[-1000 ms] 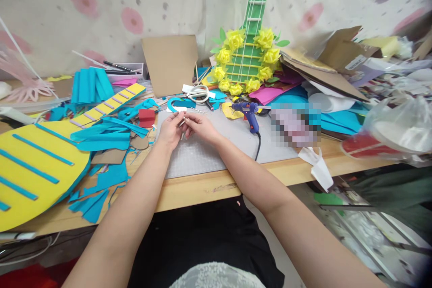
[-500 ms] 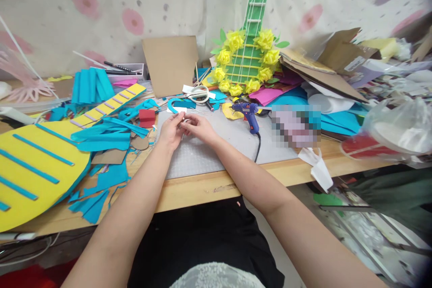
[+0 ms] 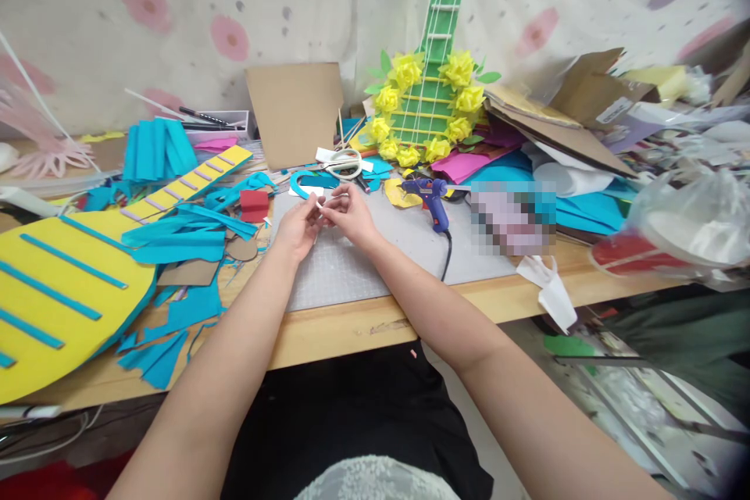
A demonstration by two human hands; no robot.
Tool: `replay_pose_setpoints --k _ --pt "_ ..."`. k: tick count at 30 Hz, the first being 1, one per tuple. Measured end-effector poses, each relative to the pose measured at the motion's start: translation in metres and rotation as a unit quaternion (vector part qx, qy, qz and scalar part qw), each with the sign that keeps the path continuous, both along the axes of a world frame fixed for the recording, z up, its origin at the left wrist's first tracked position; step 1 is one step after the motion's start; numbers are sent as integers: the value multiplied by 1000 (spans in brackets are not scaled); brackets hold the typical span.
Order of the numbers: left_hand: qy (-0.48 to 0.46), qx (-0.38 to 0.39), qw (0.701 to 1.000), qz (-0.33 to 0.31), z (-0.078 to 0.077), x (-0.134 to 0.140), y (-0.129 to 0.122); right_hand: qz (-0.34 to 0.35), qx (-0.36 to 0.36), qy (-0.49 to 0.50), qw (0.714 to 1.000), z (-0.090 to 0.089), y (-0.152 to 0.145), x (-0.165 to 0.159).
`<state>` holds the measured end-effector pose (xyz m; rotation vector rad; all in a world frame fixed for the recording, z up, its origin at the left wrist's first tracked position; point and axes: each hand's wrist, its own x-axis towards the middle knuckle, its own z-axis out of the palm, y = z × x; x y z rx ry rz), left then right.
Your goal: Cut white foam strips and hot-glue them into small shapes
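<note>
My left hand (image 3: 300,228) and my right hand (image 3: 352,217) meet over the grey cutting mat (image 3: 340,273), fingers pinched close together. Between their fingertips is a small white piece (image 3: 319,205), too small to tell its kind. Just beyond the fingers lies a curved blue strip (image 3: 298,183), and behind it a pair of scissors with pale handles (image 3: 344,165). To the right of my hands, a blue glue gun (image 3: 432,199) rests on the mat with its cord running toward the front edge.
A yellow cutout guitar (image 3: 70,281) lies at left among blue paper scraps (image 3: 176,234). Upright at the back stands a green guitar neck and body (image 3: 433,86) ringed with yellow paper flowers. Cardboard sheets (image 3: 562,129) and a plastic-wrapped tub (image 3: 662,234) crowd the right.
My right hand's fingers have lifted and spread a little from my left hand, and more of the small white piece shows between the fingertips. The things on the table stay put.
</note>
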<state>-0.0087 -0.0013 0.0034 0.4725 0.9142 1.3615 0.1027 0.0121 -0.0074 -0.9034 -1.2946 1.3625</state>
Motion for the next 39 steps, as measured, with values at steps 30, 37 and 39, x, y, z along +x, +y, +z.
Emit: replay_pose_setpoints --k 30,37,39 --pt "68 29 992 103 2 -5 3 -45 5 -154 987 -3 10 8" --pt "71 18 991 109 0 -6 4 -29 68 -121 990 -2 12 7" --pt "70 12 991 110 2 -5 3 -30 70 -157 985 0 9 8"
